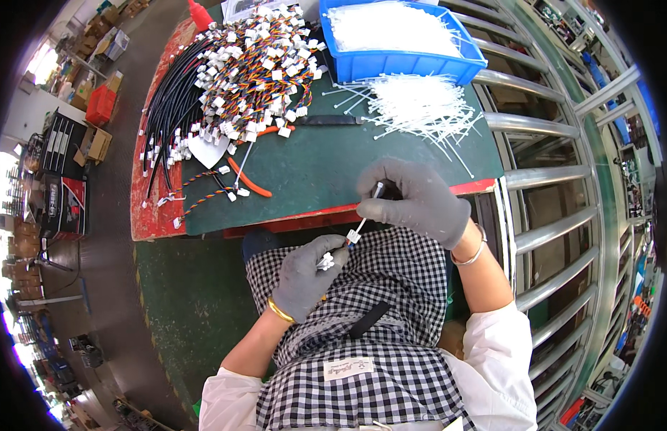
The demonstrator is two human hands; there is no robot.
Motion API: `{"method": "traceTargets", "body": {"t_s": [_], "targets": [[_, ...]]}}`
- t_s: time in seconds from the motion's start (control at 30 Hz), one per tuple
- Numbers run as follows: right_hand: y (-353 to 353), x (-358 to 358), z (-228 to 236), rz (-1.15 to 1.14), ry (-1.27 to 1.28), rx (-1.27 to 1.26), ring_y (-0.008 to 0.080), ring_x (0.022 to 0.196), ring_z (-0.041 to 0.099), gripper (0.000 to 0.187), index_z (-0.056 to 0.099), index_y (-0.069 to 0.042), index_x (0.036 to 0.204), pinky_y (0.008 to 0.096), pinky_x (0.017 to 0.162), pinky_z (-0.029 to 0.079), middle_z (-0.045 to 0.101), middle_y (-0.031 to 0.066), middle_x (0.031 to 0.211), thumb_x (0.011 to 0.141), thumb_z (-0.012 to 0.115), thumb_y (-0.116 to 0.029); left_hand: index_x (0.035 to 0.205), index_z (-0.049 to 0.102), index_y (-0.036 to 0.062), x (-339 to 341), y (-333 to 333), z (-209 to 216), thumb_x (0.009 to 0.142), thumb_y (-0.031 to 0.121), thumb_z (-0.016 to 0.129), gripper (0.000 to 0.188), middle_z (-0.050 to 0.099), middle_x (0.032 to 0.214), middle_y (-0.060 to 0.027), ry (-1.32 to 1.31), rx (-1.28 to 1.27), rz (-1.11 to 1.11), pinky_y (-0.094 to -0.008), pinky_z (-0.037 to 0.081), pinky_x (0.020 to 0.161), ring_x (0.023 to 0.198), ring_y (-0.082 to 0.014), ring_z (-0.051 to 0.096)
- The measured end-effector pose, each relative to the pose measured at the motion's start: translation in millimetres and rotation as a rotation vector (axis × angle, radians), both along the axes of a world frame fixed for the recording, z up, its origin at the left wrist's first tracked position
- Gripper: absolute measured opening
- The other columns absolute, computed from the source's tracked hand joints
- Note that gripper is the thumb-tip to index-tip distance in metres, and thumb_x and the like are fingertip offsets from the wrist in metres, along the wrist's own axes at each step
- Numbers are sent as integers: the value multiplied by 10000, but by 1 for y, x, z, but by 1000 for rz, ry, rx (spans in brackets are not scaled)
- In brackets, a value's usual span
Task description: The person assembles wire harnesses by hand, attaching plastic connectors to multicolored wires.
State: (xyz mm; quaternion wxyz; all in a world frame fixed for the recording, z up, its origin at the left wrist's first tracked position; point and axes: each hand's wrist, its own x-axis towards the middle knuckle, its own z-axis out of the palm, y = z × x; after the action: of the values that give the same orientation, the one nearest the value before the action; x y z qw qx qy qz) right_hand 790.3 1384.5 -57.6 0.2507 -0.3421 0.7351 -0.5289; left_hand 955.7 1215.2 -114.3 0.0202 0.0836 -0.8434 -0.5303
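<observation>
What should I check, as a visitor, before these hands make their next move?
1. Left hand has a grip: ok, white plugs show at its fingers.
2. Right hand holds the tie: ok, it seems pinched between thumb and finger.
3. Tie fastened around anything: cannot tell, too small to make out.
4. Gloves on: ok, both hands wear grey ones.
5. Spare ties at hand: ok, heaped on the table before the blue bin.
6. Orange handle free to lift: cannot tell, it lies at the edge of the heaped cables.
</observation>
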Motion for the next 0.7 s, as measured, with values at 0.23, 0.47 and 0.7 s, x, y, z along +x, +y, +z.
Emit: {"method": "traceTargets", "body": {"t_s": [0.23,0.47,0.7], "targets": [[-20,13,-16,-24,-4,37,76,710,564,467,595,-11,1225,259,676,485,625,6,783,825,773,-174,1172,628,-46,4,-4,-10,926,129,631,302,692,874,-71,-95,407,46,-281,522,750,804,-116,644],[-26,21,-23,-90,-37,72,116,693,590,434,587,-25,1230,296,679,497,641,41,768,858,735,-192,1154,633,-52,5,-10,-23,945,199,673,329,676,905,-45,-116,643,49,-253,514,741,798,-97,620],[-27,27,-20,-60,63,63,151,645,600,416,587,-38,1211,308,644,495,641,52,734,865,731,-217,1119,655,-29,3,-4,-18,907,143,695,276,680,926,-49,-75,463,123,-255,501,751,820,-85,602]]}}
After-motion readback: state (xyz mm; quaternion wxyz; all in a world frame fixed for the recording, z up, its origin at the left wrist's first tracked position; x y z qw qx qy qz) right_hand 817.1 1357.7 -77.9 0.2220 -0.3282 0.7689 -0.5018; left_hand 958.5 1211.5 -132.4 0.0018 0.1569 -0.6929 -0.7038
